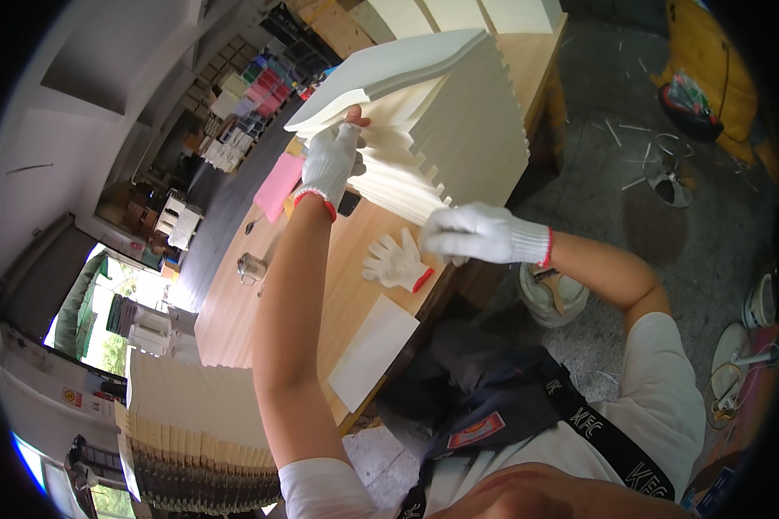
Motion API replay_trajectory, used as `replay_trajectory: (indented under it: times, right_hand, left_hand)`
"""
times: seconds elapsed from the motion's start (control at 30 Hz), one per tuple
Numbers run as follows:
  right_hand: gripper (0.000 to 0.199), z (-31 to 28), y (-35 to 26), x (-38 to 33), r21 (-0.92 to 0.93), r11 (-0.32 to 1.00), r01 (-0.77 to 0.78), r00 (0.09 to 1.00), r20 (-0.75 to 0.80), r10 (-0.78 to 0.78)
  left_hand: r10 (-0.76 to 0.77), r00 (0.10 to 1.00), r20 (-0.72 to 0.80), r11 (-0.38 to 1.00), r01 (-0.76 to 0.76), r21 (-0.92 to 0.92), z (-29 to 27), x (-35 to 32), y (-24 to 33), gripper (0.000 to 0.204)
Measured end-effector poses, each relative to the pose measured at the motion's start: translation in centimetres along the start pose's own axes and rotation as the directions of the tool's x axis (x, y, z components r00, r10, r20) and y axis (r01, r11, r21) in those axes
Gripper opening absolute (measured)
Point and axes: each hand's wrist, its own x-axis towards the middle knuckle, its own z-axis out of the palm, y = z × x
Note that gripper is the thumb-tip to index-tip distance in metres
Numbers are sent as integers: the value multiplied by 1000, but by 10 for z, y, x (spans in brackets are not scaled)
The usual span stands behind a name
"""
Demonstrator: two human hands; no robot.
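A tall stack of white sheets [472,130], foam-like with uneven edges, stands on the wooden table. Its upper sheets [381,69] bow upward along the near-left edge. My left hand [331,160], in a white knitted glove with a red cuff and bare fingertips showing, is closed at that edge and appears to pinch a sheet. My right hand [485,233], gloved the same way, is curled by the stack's lower near corner; its fingertips are slightly blurred, and whatever they hold is hidden. Just left of it, a spare white glove [395,262] lies flat on the table.
Around my left forearm, the wooden table [221,324] holds a metal mug [251,268], a pink sheet [279,186] and a white panel [372,350]. Right of the table, a bucket [550,298] with a brush and a fan [669,177] stand on the floor. Another sheet stack [190,389] is lower left.
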Motion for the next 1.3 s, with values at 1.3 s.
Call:
replay_trajectory:
  times: [1.3]
  right_hand:
    - [50, -165, 17, -20, 226, 929, -293, 792, -488, 368]
  left_hand:
    - [-14, 992, 128, 421, 122, -899, -28, 14, -12, 29]
